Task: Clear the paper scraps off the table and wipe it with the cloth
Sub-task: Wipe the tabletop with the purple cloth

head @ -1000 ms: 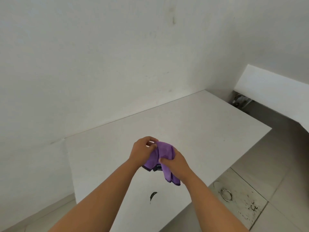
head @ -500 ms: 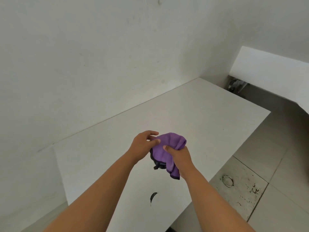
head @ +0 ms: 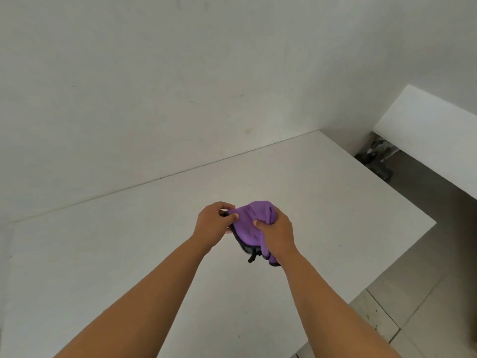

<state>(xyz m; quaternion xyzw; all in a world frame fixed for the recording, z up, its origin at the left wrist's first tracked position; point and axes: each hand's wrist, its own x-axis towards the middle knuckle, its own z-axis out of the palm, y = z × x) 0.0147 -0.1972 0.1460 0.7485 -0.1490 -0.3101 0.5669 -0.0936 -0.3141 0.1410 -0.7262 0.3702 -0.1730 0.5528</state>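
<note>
Holding a bunched purple cloth [head: 251,223] above the middle of the white table [head: 335,202], you are gripping it with both hands, and it is not touching the tabletop. Your left hand [head: 213,226] is pinching the cloth's dark-trimmed left edge between thumb and curled fingers, while your right hand [head: 277,233] is clenching the right side of the bundle, with a fold and a dark tag hanging down beneath your wrist. You are standing at the table's near edge, with the white wall [head: 154,86] behind it and the tiled floor [head: 426,306] showing to your right.
</note>
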